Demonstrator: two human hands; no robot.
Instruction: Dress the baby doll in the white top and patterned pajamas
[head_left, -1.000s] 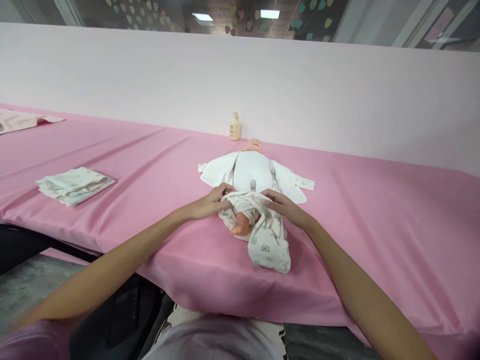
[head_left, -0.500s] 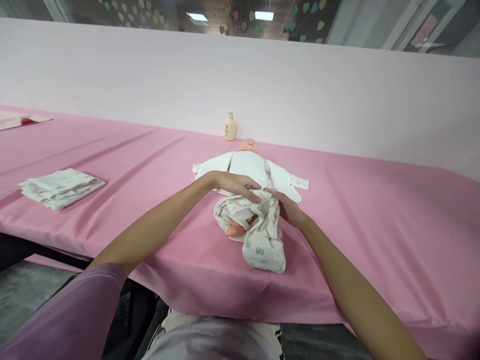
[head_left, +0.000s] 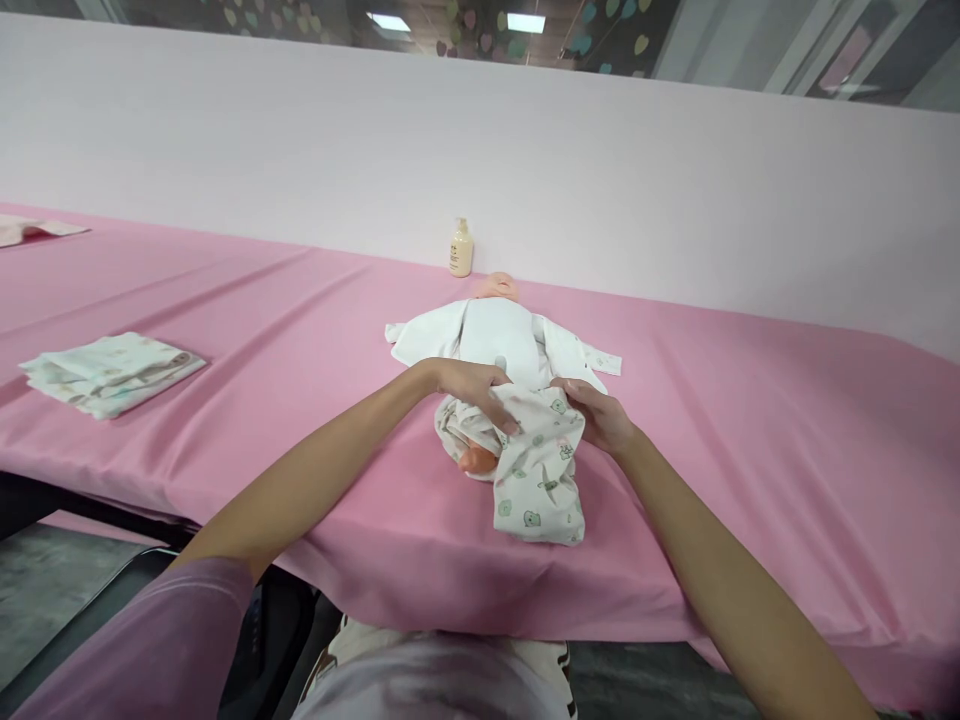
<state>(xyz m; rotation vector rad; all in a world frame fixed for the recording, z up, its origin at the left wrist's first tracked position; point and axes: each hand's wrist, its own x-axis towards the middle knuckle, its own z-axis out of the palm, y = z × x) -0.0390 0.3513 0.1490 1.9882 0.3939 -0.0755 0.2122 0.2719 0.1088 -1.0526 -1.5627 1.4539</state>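
Clock positions are taken from the patterned garment, twelve being towards the wall (head_left: 480,160). The bench (head_left: 750,480), under a creased pink cover, carries every item listed here. On it the doll (head_left: 498,328) lies on its back, head towards twelve, legs towards the near edge. The white top (head_left: 429,336) is spread out on both sides of the doll, its front unfastened.

The patterned garment (head_left: 538,490) sits at the doll's legs: one part is bunched in a ring, the other hangs down towards six (whether a leg lies inside that part cannot be told). A folded cloth (head_left: 112,375) rests well apart, just past nine.

The left hand (head_left: 471,388) comes in near eleven, its fingers bent over the garment's upper edge with the thumb on the face of the cloth, judged a pinch. The right hand (head_left: 600,415), at two, grips the opposite corner between thumb and fingers. The pump bottle (head_left: 461,250) stands between eleven and twelve, beyond the doll's head. One bare foot (head_left: 478,458) pokes from the ring at nine.

Progress, as judged: the garment is part-way along the legs, neither smooth nor settled at the middle. Outstanding: the bunched cloth and the open top.
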